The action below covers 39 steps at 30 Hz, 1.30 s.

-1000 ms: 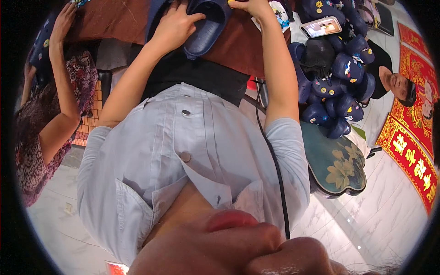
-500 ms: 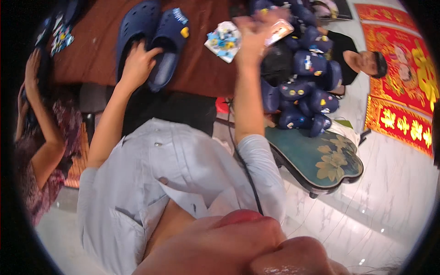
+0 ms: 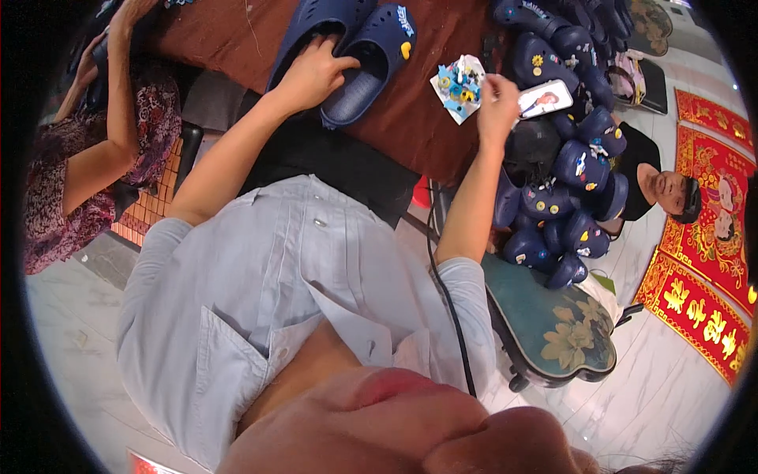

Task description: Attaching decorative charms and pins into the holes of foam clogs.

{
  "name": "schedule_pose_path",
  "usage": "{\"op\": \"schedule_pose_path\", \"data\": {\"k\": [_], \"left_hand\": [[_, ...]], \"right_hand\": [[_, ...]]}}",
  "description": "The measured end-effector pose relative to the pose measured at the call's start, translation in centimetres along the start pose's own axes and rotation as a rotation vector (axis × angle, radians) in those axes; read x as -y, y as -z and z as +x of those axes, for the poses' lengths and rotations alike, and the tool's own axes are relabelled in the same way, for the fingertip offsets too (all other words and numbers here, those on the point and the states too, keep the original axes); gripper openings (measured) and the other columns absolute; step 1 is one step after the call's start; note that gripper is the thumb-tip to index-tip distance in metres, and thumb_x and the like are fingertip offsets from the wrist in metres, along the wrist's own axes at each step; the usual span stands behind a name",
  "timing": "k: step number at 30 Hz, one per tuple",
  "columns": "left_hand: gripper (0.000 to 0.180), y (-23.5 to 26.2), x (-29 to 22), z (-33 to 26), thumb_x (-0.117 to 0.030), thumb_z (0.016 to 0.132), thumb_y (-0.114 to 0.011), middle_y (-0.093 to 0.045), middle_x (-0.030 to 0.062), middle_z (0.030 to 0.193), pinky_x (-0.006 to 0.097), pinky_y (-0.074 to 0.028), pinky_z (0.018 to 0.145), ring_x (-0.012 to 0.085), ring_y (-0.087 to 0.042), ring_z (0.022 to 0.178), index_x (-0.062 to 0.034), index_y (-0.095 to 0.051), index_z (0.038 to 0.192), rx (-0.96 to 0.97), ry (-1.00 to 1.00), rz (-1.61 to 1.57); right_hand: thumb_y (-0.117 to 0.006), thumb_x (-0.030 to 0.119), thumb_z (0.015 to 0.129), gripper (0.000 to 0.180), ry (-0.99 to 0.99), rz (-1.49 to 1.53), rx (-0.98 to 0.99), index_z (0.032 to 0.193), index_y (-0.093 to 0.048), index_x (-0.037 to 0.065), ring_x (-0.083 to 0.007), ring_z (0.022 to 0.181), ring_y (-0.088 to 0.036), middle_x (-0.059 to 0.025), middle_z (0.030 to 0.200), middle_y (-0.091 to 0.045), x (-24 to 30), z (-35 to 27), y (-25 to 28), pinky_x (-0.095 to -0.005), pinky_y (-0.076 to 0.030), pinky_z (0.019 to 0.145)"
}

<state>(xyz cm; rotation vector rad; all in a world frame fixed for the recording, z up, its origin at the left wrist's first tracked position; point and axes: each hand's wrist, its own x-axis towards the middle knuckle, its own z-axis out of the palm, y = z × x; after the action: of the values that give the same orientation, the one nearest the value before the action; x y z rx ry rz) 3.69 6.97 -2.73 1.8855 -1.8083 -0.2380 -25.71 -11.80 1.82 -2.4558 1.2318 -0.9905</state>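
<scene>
My left hand (image 3: 312, 75) lies on a pair of navy clogs on the table. Its fingers reach into the left clog (image 3: 296, 39), and its thumb crosses to the right clog (image 3: 359, 83), gripping the sides where they meet. The right clog bears a yellow heart and a pale lettered charm. My right hand (image 3: 499, 107) is closed, fingertips drawn together, between a white sheet with a heap of small blue, yellow and white charms (image 3: 459, 85) and a phone (image 3: 546, 99) with a lit screen. Whatever those fingertips hold is too small to make out.
Many decorated navy clogs (image 3: 584, 166) are piled at the right, beside a black bundle (image 3: 530, 150) and above a green flowered stool (image 3: 564, 340). A brown cloth (image 3: 213, 31) covers the table. Another person's arm (image 3: 118, 118) works at the left. A black cable (image 3: 450, 308) hangs near my right arm.
The whole view has shifted, with the table scene now farther right. My right hand, blurred near the phone before, is now lower, close to the charms. My left hand stays on the clogs.
</scene>
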Motion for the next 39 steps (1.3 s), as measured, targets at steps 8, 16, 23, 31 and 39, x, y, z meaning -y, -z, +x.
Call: {"op": "schedule_pose_path", "data": {"k": [8,16,23,31,39], "left_hand": [[0.039,0.6,0.2,0.0,-0.011,0.083,-0.062,-0.049,0.0339,0.127,0.049,-0.041,0.103,0.0488,-0.049,0.118,-0.0196,-0.065,0.121,-0.116,-0.093,-0.024],[0.039,4.8,-0.9,-2.2,-0.014,0.087,-0.066,-0.056,0.0204,0.123,0.043,-0.048,0.095,0.0372,-0.056,0.113,-0.0179,-0.064,0.125,-0.117,-0.057,-0.067],[0.036,4.4,-0.4,-2.4,-0.011,0.086,-0.067,-0.057,0.0178,0.120,0.042,-0.049,0.093,0.0351,-0.057,0.110,-0.0157,-0.066,0.121,-0.101,-0.053,-0.142],[0.036,0.7,-0.7,0.2,-0.018,0.085,-0.066,-0.055,0.0256,0.117,0.047,-0.048,0.096,0.0433,-0.055,0.113,-0.0215,-0.066,0.121,-0.100,-0.061,-0.031],[0.032,-0.4,-0.1,-0.1,-0.019,0.081,-0.066,-0.055,0.0226,0.122,0.051,-0.048,0.094,0.0431,-0.053,0.116,-0.0222,-0.070,0.113,-0.175,-0.055,-0.072]], "right_hand": [[-0.076,0.012,0.074,0.027,0.187,-0.357,0.248,0.100,-0.069,0.008,-0.0339,0.096,-0.057,-0.0143,0.100,-0.061,1.6,-0.5,-4.4,-0.0440,-0.046,0.083],[-0.071,0.006,0.078,0.015,0.105,-0.145,0.152,0.089,-0.061,0.003,-0.0367,0.091,-0.057,-0.0161,0.091,-0.063,1.2,-0.9,-4.6,-0.0458,-0.044,0.079],[-0.075,0.008,0.081,0.014,-0.193,0.482,0.148,0.089,-0.066,0.001,-0.0149,0.075,-0.061,-0.0057,0.081,-0.067,5.3,1.5,-6.6,-0.0292,-0.048,0.070],[-0.078,0.011,0.076,0.016,-0.249,0.655,0.384,0.088,-0.071,0.002,-0.0138,0.074,-0.064,-0.0050,0.078,-0.068,8.2,6.9,-12.2,-0.0285,-0.051,0.071],[-0.077,0.015,0.076,0.015,-0.130,0.422,0.246,0.084,-0.071,0.005,-0.0212,0.073,-0.064,-0.0096,0.080,-0.068,8.6,6.4,-13.4,-0.0345,-0.050,0.070]]}}
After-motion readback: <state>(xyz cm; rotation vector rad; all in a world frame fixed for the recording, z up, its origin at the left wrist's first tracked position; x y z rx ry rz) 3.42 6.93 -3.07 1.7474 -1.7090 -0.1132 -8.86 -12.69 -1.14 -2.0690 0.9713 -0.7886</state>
